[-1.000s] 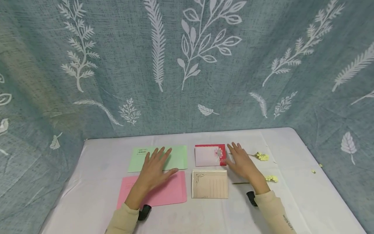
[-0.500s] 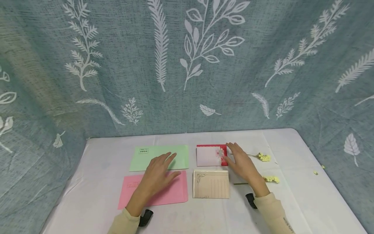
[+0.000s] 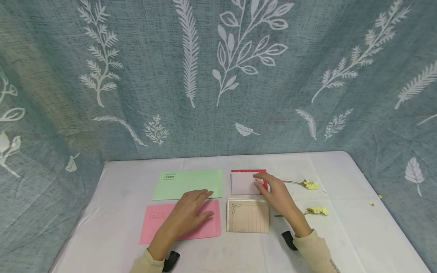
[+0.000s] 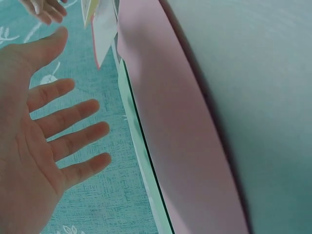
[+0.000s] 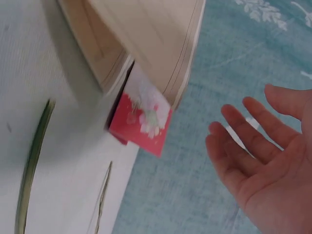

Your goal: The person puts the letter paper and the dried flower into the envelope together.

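My left hand (image 3: 189,214) hovers over the right part of a pink envelope (image 3: 153,223), its fingers spread and holding nothing. The left wrist view shows the palm apart from the pink envelope (image 4: 165,107). Behind it lies a green envelope (image 3: 191,180). My right hand (image 3: 278,191) is over the right edge of a red-and-white flowered card (image 3: 243,184), hiding part of its flower print. Seen from the right wrist, loosely bent fingers are clear of that card (image 5: 146,119) and of a folded beige card (image 5: 151,39) with printed lines.
Two stems with yellow flowers, one farther back (image 3: 310,185) and one nearer (image 3: 317,211), lie right of the cards. Small yellow bits (image 3: 371,204) are near the right edge of the white-covered table (image 3: 345,242). A teal leaf-patterned curtain (image 3: 211,132) hangs behind.
My left hand has drawn back from the green envelope toward me, its fingers less spread. My right hand has moved left over the red-and-white card. The cards and envelopes stay put.
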Demonstrator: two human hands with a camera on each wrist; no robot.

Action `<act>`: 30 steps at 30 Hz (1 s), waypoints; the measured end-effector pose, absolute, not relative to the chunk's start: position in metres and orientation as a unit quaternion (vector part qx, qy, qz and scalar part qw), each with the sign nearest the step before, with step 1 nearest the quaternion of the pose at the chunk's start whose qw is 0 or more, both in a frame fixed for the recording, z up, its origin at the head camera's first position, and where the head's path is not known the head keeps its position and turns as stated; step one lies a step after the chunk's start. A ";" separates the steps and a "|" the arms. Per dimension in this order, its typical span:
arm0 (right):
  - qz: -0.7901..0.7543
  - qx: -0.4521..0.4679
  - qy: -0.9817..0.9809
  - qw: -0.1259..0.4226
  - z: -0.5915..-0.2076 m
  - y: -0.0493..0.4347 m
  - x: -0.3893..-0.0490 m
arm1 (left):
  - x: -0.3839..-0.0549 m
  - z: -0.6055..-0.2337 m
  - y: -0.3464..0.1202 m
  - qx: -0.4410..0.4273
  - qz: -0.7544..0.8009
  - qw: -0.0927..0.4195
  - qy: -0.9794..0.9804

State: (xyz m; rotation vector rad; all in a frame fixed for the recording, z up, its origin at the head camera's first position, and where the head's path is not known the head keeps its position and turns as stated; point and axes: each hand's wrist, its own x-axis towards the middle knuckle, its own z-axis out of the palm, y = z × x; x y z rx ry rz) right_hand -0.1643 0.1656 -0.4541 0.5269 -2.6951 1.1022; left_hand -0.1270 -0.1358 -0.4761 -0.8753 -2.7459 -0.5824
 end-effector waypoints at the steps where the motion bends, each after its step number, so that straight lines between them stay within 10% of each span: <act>1: 0.370 0.177 -0.908 0.091 -0.454 0.164 -0.163 | -0.126 -0.476 -0.135 -0.298 -0.195 0.100 -0.929; 17: 0.422 0.231 -0.872 0.088 -0.455 0.144 -0.151 | -0.112 -0.483 -0.134 -0.307 -0.162 0.068 -0.935; 30: 0.507 0.232 -0.828 -0.061 -0.459 0.119 -0.141 | -0.104 -0.485 -0.134 -0.309 -0.153 0.040 -0.938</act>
